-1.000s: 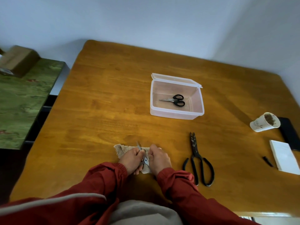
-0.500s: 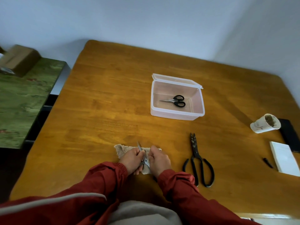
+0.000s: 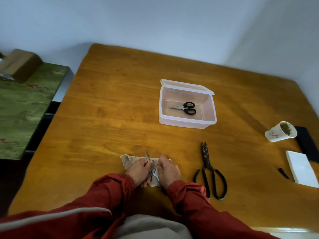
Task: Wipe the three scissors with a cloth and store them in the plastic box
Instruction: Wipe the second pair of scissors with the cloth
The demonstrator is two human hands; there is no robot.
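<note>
Little has moved: the left hand (image 3: 139, 168) and right hand (image 3: 168, 170) still clutch the small silver-bladed scissors (image 3: 153, 170), the right apparently at the hidden handles, over the crumpled beige cloth (image 3: 126, 161) near the front edge of the orange-brown wooden table (image 3: 103, 118).

scissors 3: boxed pair (image 3: 183, 107), held pair (image 3: 154, 171), large black pair (image 3: 207, 163) | plastic box (image 3: 187, 125) 1 | cloth (image 3: 126, 161) 1 | paper cup (image 3: 276, 133) 1 | white pad (image 3: 302, 168) 1 | cardboard box (image 3: 20, 64) 1
</note>
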